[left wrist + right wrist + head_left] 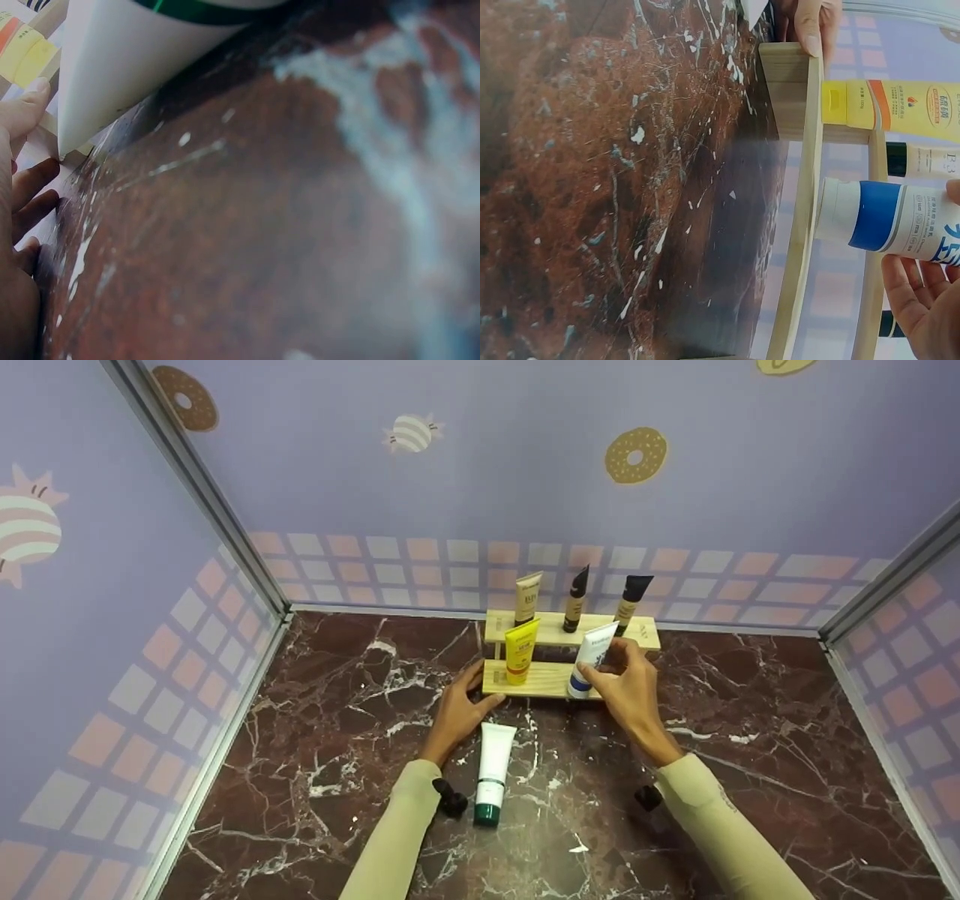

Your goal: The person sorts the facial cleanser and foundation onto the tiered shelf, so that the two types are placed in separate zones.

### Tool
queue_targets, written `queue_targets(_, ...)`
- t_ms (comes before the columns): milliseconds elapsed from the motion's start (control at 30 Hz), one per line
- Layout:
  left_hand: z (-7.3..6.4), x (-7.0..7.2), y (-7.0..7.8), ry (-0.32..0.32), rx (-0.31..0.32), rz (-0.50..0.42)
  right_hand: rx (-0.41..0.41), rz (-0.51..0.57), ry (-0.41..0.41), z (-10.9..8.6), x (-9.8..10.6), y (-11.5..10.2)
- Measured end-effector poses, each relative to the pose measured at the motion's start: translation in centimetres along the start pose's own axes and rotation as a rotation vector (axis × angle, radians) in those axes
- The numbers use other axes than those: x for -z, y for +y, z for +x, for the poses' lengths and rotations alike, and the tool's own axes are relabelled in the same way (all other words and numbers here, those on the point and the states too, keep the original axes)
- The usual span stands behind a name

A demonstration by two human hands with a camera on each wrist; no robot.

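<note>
My right hand (631, 688) pinches a white squeeze tube with a blue band (877, 217) between thumb and fingers. The tube is slightly tilted, its white cap down at the lower step of a two-tier wooden rack (551, 679). At the rack's left end, my left hand (457, 711) holds the corner, its thumb on the front edge and its fingers round the side. A yellow tube (519, 654) stands cap down on the lower step between the hands. Near the left wrist, a white tube with a green cap (495, 769) lies on the marble-patterned table (337, 720).
Along the rack's upper step stand a beige tube (529, 594), a black-topped tube (576, 600) and a dark-topped beige tube (634, 594). Behind the rack rises a purple wall (510, 495); side panels enclose the table on the left and right.
</note>
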State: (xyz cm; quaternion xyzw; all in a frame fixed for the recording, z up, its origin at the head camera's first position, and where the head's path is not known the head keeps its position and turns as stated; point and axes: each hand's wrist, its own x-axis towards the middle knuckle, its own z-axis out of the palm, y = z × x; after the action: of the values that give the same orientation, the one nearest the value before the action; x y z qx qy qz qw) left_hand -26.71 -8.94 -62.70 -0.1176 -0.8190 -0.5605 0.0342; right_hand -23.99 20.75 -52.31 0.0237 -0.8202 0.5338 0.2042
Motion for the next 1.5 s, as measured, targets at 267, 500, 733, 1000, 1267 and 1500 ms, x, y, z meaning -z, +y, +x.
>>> queue_targets(267, 0.0, 0.1, 0.2, -0.002, -0.011, 0.005, 0.013, -0.060, -0.001, 0.5, -0.6, -0.3)
queue_targets(500, 0.1, 0.1, 0.1, -0.001, -0.015, 0.016, 0.035, -0.076, 0.015, 1.0, -0.9, -0.4)
queue_targets(733, 0.0, 0.0, 0.0, -0.013, 0.013, 0.001, 0.034, -0.109, 0.025, 1.1, -1.1, -0.4)
queue_targets(1000, 0.1, -0.2, 0.1, -0.006, 0.001, 0.015, 0.046, -0.140, 0.034, 0.9, -1.1, -0.3)
queue_targets(1267, 0.1, 0.0, 0.3, -0.009, 0.005, -0.003, 0.081, -0.140, 0.008, 0.7, -1.4, -0.1)
queue_targets(1500, 0.1, 0.1, 0.2, -0.006, -0.009, -0.009, 0.100, -0.125, -0.038, 0.4, -1.1, 0.1)
